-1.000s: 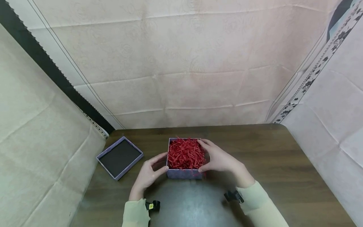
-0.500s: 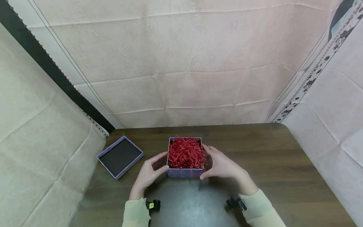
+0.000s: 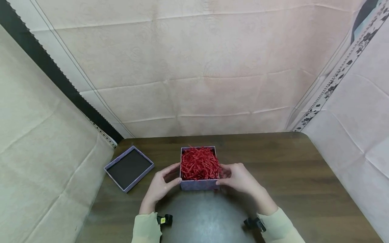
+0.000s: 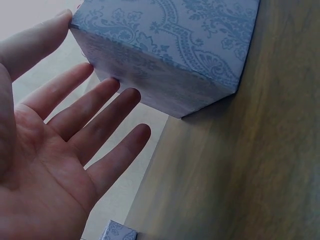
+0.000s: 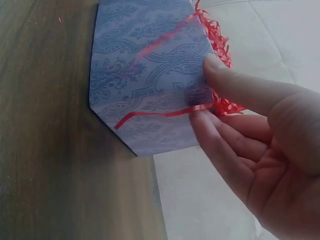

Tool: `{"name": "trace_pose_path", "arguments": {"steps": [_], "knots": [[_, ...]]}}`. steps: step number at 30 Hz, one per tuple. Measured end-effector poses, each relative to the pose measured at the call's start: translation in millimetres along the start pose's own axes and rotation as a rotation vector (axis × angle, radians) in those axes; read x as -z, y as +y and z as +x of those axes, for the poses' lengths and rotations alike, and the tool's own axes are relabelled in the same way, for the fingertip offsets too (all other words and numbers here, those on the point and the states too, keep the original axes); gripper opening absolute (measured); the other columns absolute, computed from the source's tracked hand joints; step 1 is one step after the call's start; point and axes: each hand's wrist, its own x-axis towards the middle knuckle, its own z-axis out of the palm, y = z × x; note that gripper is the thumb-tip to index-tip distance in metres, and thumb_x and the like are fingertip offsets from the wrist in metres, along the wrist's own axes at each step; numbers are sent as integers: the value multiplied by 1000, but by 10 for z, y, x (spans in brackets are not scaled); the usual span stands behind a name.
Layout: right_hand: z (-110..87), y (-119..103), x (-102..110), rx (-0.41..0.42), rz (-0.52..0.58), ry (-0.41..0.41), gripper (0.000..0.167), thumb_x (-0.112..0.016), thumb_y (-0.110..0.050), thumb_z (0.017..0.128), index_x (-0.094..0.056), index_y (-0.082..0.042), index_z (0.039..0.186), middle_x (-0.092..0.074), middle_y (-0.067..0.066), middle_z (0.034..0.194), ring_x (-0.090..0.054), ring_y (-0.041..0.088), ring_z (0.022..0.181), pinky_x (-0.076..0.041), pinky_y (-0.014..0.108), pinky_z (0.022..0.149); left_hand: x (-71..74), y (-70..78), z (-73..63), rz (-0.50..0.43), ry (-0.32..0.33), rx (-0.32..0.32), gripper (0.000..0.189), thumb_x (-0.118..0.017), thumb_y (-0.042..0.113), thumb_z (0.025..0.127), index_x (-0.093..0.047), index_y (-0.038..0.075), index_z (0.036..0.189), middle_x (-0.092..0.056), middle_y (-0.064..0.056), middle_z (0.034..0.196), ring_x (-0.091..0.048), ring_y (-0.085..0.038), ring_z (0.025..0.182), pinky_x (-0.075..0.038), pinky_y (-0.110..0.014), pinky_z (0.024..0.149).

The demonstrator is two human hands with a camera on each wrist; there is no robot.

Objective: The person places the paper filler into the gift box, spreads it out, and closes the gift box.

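A purple patterned gift box (image 3: 199,185) without its lid stands near the middle of the table, heaped with red shredded paper (image 3: 200,164). My left hand (image 3: 161,184) is at its left side. In the left wrist view its fingers (image 4: 112,105) are straight and spread, fingertips at the box wall, thumb tip at the top corner. My right hand (image 3: 240,177) holds the near right corner between thumb and curled fingers, as the right wrist view shows. A red paper strip (image 5: 160,114) hangs down the box's outer wall beside the right fingertips.
The box lid (image 3: 130,168), dark inside, lies upturned at the left of the wooden table (image 3: 288,168). Pale cloth (image 3: 197,84) hangs behind and at both sides. A wrist camera (image 3: 254,224) sits on each wrist.
My right hand has come down from the box's top right rim to its near right corner, its fingers curling more. The box has turned very slightly. The left hand has barely moved.
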Motion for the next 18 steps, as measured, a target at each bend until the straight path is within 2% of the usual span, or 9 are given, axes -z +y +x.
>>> {"name": "trace_pose_path", "arguments": {"steps": [6, 12, 15, 18], "knots": [[-24, -20, 0, -37, 41, 56, 59, -90, -33, 89, -73, 0, 135, -79, -6, 97, -74, 9, 85, -63, 31, 77, -1, -7, -5, 8, 7, 16, 59, -83, 21, 97, -61, 12, 152, -61, -9, 153, -57, -35, 140, -42, -64, 115], [-12, -100, -23, -68, 53, 130, 27, -85, -23, 95, -83, -9, 117, -79, -6, 92, -73, 7, 77, -62, 27, 70, -5, -12, -14, 11, 7, 6, 59, -82, 20, 97, -62, 11, 151, -61, -10, 152, -58, -36, 140, -44, -63, 114], [24, -159, -34, -32, 7, 183, 13, -84, -18, 95, -85, -14, 107, -80, -5, 93, -71, 5, 74, -62, 27, 68, -7, -8, -9, 15, 4, -2, 58, -82, 20, 98, -61, 11, 151, -61, -10, 152, -58, -36, 140, -45, -63, 114], [104, -227, -51, 51, -94, 233, 8, -86, -17, 93, -87, -17, 101, -80, -6, 92, -71, 5, 75, -62, 29, 70, -9, -1, -8, 26, 11, 0, 59, -82, 21, 97, -62, 12, 151, -62, -9, 152, -58, -35, 139, -45, -62, 114]]}}
